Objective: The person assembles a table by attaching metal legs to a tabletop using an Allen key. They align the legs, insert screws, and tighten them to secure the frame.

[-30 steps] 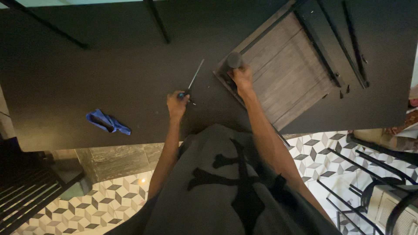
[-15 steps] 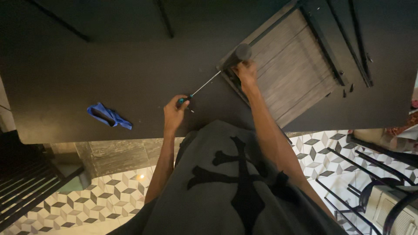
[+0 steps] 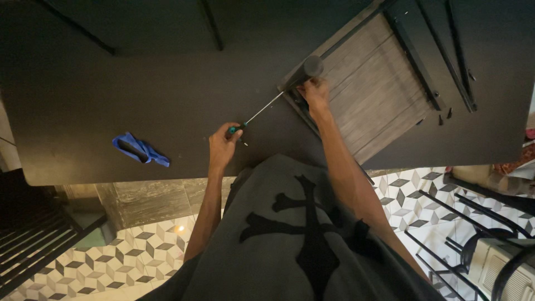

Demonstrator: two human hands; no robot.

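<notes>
A screwdriver is gripped by the left hand; a dark cylinder on the wooden panel is clasped by the right hand.

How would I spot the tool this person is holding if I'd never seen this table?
Start at the big dark table and find the grey wooden panel lying at its right. The left hand holds a screwdriver whose tip points at the panel's corner, beside the right hand. Its thin silver shaft and blue-green handle set it apart from the crumpled blue cloth.
</notes>
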